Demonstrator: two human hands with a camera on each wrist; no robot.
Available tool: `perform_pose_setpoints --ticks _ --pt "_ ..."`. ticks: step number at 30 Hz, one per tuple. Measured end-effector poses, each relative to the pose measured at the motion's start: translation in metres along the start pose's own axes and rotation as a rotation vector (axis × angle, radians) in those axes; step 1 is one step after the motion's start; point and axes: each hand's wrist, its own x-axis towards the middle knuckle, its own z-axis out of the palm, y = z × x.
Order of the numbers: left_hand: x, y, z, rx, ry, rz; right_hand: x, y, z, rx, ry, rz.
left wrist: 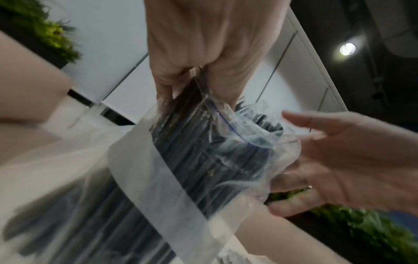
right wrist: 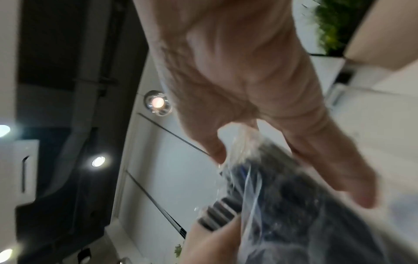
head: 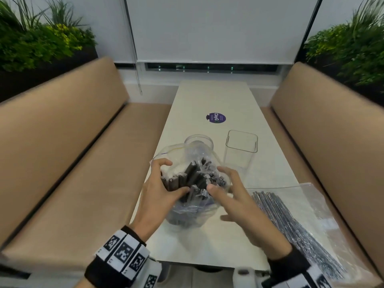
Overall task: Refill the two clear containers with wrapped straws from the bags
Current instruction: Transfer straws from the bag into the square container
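Clamped round a bundle of dark wrapped straws (head: 188, 179), the left hand (head: 161, 190) has its fingers curled over the far side of the bundle and its thumb pressed against the near side, a grip the left wrist view shows closing at the mouth of a clear zip bag (head: 187, 210). Opposite it the right hand (head: 239, 204) is spread, fingers apart and fairly straight, its thumb and fingertips resting against the right side of that bag without curling round it. Most of the straws stand upright inside the bag, their tops sticking out of its opening, and the bag sits on the white worktop (head: 209, 248) near its near edge, a little left of the middle. Just behind the bag stands a round clear container (head: 199, 142), partly hidden by the plastic; whether they touch I cannot tell. Beside it to the right, apart from it, stands a square clear container (head: 241, 150), upright and holding nothing. A second clear bag (head: 311, 221) of wrapped straws lies flat at the near right corner of the worktop, hanging over the right edge. Further back along the middle of the worktop is a round purple sticker (head: 216, 118). Tan padded benches (head: 62, 142) run along both long sides, with green plants (head: 41, 42) behind them.
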Motion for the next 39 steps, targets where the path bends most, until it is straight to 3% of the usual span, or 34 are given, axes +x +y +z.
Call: perform_pose_setpoints --ticks 4,7,11,14,16,19,24,26,29,35,37,39 --pt "-0.009 0.002 0.001 -0.164 -0.229 -0.069 0.014 0.011 0.002 0.318 0.116 0.031" --pt "-0.009 0.001 -0.013 -0.234 -0.363 -0.110 0.022 0.011 -0.010 0.364 0.167 -0.014" --pt "-0.002 0.010 -0.039 -0.033 -0.537 -0.056 0.025 0.011 -0.020 0.446 0.125 -0.015" --pt "0.004 0.026 -0.046 -0.215 -0.619 -0.076 0.028 0.008 -0.016 0.374 0.091 -0.005" --pt "0.009 0.030 -0.039 -0.319 -0.564 -0.102 0.029 0.005 -0.010 0.328 0.106 -0.019" --pt "0.017 0.025 -0.026 -0.409 -0.378 -0.174 0.030 0.007 -0.005 0.272 0.179 -0.095" --pt "0.027 -0.005 -0.013 -0.660 -0.176 -0.482 0.031 0.036 -0.002 0.132 0.195 -0.120" --pt "0.024 -0.021 -0.009 -0.518 -0.172 -0.475 0.032 0.050 0.000 0.200 0.148 -0.036" --pt "0.016 -0.039 -0.011 -0.210 -0.289 -0.308 0.037 0.066 -0.001 0.364 0.115 0.096" --pt "0.012 -0.058 -0.059 -0.191 -1.017 -0.294 0.061 0.082 -0.005 0.495 0.218 0.269" --pt "0.008 -0.065 -0.055 0.034 -1.026 -0.232 0.065 0.082 0.000 0.472 0.252 0.294" --pt "0.005 -0.065 -0.031 0.230 -0.881 -0.080 0.063 0.084 0.015 0.431 0.218 0.266"
